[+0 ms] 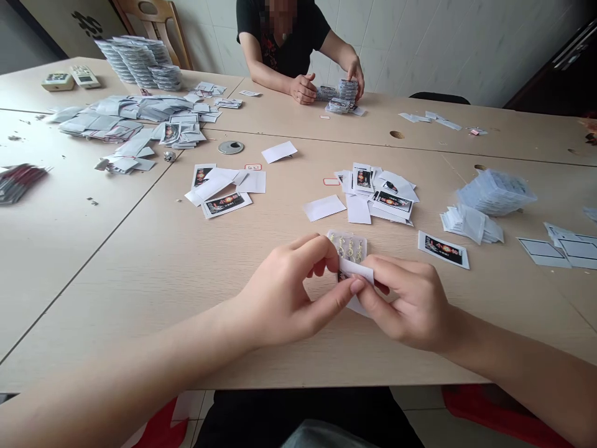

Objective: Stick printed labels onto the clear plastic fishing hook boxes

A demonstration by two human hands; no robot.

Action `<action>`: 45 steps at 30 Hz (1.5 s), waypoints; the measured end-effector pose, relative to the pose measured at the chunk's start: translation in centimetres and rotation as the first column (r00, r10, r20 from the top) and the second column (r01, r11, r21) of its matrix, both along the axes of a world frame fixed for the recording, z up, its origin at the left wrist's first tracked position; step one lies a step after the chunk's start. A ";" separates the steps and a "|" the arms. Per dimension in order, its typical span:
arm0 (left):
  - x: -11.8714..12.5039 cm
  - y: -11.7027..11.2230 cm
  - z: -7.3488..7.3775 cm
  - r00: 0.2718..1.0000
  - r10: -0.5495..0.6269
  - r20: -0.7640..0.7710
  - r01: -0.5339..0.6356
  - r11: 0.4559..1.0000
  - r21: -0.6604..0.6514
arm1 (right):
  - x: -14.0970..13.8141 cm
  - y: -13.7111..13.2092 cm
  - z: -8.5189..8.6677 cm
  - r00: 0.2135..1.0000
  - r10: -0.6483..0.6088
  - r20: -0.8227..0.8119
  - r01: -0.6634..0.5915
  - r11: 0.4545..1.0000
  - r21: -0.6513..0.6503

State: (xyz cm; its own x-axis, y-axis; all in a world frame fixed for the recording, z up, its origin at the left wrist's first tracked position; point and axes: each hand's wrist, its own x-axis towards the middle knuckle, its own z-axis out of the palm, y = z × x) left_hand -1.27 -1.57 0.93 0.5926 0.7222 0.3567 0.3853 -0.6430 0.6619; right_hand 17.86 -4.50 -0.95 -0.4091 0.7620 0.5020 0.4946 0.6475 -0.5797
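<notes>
Nearest the camera are the person's two bare forearms, the left (196, 348) and the right (508, 351), slanting inward over the surface (140, 280). The left hand (291, 295) and right hand (413, 298) share one small card (358, 269), pinched at both ends, thumbs meeting over its lower edge. Its long axis runs across, from hand to hand, so neither is nearer. One clear case (347, 246) of gold-coloured hooks lies just beyond and partly beneath the card, its long axis apparently pointing away; its near part is hidden.

Counted around the hands: two mixed card piles, one ahead-left (224, 190), one ahead-right (380, 196); one printed card (443, 249) beyond the right hand; one stack of clear cases (497, 191) farther right; one metal disc (231, 147) ahead-left.
</notes>
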 end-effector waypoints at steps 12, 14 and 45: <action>0.0 -0.5 -0.2 0.995 0.093 -0.043 -0.082 0.976 0.203 | -0.4 0.0 0.4 0.998 0.041 0.049 -0.042 0.999 0.015; -0.1 -0.5 -0.2 0.994 0.091 -0.057 -0.077 0.974 0.211 | -0.4 0.0 0.4 0.997 0.038 0.065 -0.040 0.999 0.032; -0.6 -0.6 -0.7 0.950 0.045 0.308 -0.149 0.935 0.323 | 0.8 0.2 1.5 0.898 0.043 -0.437 -0.333 0.716 -0.614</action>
